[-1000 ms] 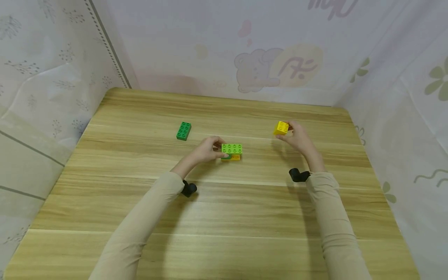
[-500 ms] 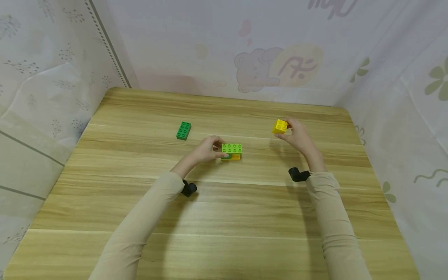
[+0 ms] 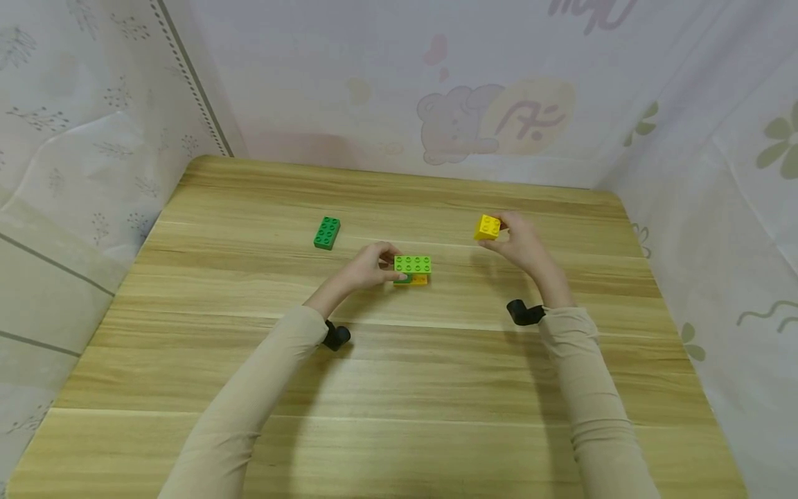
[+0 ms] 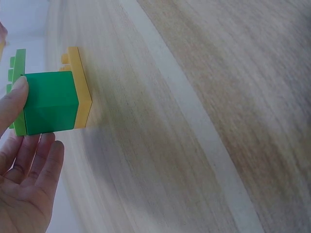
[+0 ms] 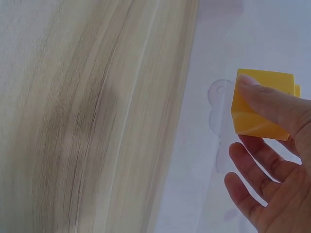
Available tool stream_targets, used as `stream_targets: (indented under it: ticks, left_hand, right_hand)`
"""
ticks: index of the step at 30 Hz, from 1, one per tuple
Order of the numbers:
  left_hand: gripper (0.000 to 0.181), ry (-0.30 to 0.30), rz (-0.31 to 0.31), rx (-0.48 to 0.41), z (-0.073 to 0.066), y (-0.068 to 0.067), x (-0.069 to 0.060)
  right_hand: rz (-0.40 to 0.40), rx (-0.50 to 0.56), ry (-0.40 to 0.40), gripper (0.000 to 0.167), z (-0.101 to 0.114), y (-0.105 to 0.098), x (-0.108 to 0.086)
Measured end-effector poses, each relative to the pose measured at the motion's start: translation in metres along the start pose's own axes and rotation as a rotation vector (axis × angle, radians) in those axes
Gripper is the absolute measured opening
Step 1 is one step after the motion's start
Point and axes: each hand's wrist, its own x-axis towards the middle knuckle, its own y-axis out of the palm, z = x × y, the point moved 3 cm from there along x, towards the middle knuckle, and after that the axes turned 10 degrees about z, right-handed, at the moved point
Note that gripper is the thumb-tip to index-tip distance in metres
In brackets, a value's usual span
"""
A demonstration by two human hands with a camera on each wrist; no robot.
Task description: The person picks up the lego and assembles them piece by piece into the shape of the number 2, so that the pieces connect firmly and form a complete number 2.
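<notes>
At mid-table stands a stack of toy building bricks: a lime-green brick (image 3: 413, 264) on top, a green block (image 4: 51, 102) at its left end, and a flat orange-yellow brick (image 4: 81, 90) at the base on the table. My left hand (image 3: 368, 268) grips the left end of this stack, its thumb on the near side where the lime and green pieces meet. To the right, my right hand (image 3: 524, 242) pinches a yellow block (image 3: 488, 227) with studs between thumb and fingers, held up off the table. In the right wrist view the yellow block (image 5: 262, 104) shows smooth sides.
A dark green studded brick (image 3: 327, 233) lies on the wooden table (image 3: 399, 388), behind and left of the stack. Printed fabric walls (image 3: 374, 83) close in the table's back and sides. A black wrist mount (image 3: 526, 312) sits on the right arm.
My right hand has moved a little to the left with the yellow block, which has turned slightly. The left hand and the stack have stayed in place.
</notes>
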Motion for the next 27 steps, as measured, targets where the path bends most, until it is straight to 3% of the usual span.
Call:
stream_targets:
  ticks: [27]
  left_hand:
    - [0.044, 0.003, 0.005, -0.008, -0.001, 0.0, 0.0]
  right_hand:
    - [0.055, 0.007, -0.028, 0.053, 0.016, 0.018, 0.005]
